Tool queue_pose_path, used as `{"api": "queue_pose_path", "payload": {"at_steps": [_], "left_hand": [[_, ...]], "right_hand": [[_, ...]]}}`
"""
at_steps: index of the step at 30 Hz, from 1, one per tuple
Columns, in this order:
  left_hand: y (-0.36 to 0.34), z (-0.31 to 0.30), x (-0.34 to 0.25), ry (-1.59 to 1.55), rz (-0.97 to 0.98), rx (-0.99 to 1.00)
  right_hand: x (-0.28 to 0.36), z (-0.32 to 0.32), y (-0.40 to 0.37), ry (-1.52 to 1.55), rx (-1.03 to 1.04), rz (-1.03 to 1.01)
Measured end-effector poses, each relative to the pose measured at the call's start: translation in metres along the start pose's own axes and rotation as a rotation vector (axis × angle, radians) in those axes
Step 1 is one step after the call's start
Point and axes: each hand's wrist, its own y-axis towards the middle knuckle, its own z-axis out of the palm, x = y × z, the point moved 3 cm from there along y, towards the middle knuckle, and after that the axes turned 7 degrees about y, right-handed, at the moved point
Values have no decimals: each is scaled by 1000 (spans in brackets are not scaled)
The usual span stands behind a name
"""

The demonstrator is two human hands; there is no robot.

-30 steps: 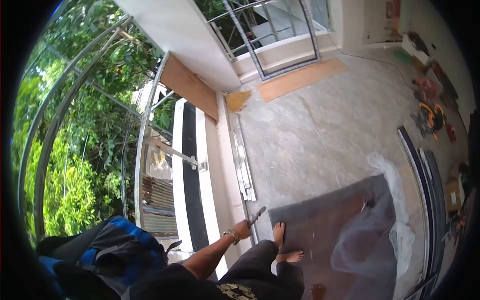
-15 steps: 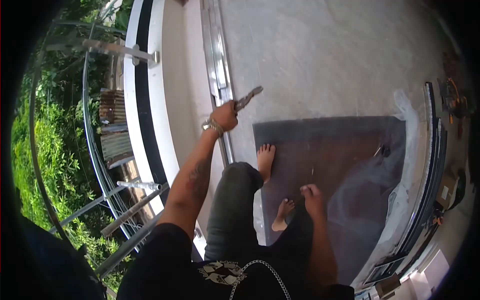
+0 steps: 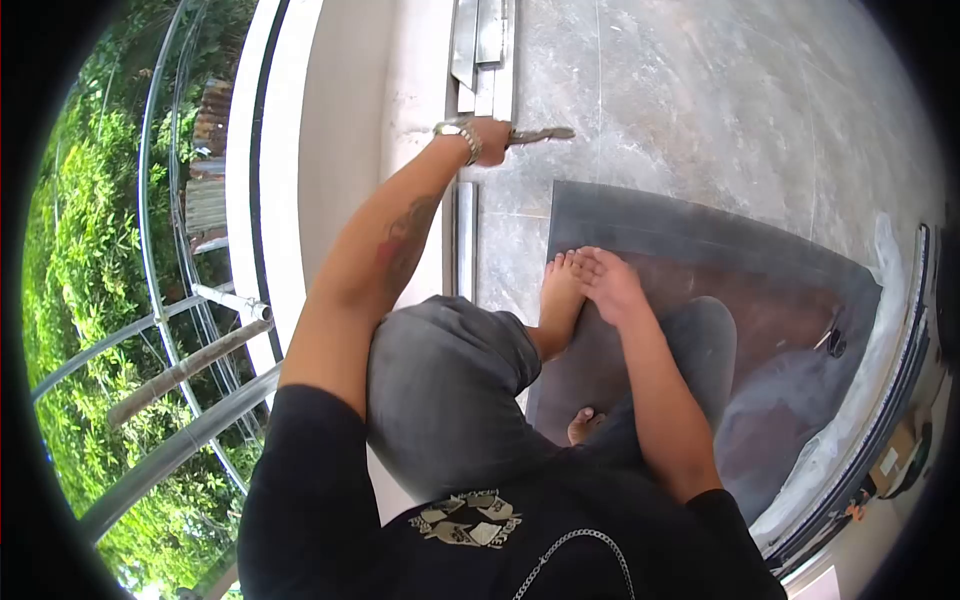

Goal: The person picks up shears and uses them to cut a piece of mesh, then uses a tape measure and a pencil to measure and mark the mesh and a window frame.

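My left hand (image 3: 487, 142) is stretched out over the floor beside the wall, closed around a metal hand tool that looks like pliers (image 3: 544, 135). The tool's tip points right; its handles are mostly hidden in my fist. Just beyond that hand lie metal channels (image 3: 490, 45) along the wall base, and a shorter metal strip (image 3: 467, 240) runs on the near side. My right hand (image 3: 608, 285) holds nothing; its fingers are extended beside my bare foot (image 3: 561, 295), over the dark mat (image 3: 640, 215).
To the left, past the white ledge (image 3: 295, 180), are scaffold pipes (image 3: 190, 440) and greenery. Clear plastic sheeting (image 3: 800, 400) covers part of the mat. Long dark profiles (image 3: 905, 370) and a cardboard box (image 3: 893, 460) lie at right. Concrete floor (image 3: 720, 110) stretches ahead.
My body has lowered into a crouch, knees bent further. My left hand moved forward along the wall with the tool. My right hand rose toward my foot, its fingers opening out.
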Motion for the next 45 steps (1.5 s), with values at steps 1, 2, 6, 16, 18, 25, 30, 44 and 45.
{"api": "queue_pose_path", "payload": {"at_steps": [1, 2, 6, 16, 18, 25, 30, 44, 45], "left_hand": [[-12, 10, 5, -30, -11, -19], [-23, 19, 12, -83, -42, -6], [-50, 35, 24, -178, -140, 93], [-51, 47, 17, -114, -56, 31], [-46, 49, 17, -110, -72, 64], [-51, 60, 15, -136, -89, 105], [-62, 51, -3, -148, -35, 78], [-71, 53, -26, 99, -86, -1], [-71, 52, -27, 100, -87, -1]], "right_hand": [[-7, 7, 6, 137, 19, 72], [-12, 14, 14, 129, 9, 85], [-32, 54, 59, 678, -103, 191], [-71, 69, 118, 1280, -142, 121], [-69, 78, 114, 1335, -91, 213], [-61, 88, 117, 1387, -59, 117], [-45, 100, 101, 1365, -107, 136], [-37, 100, 103, 1368, -142, 127], [-37, 100, 103, 1368, -141, 128]]}}
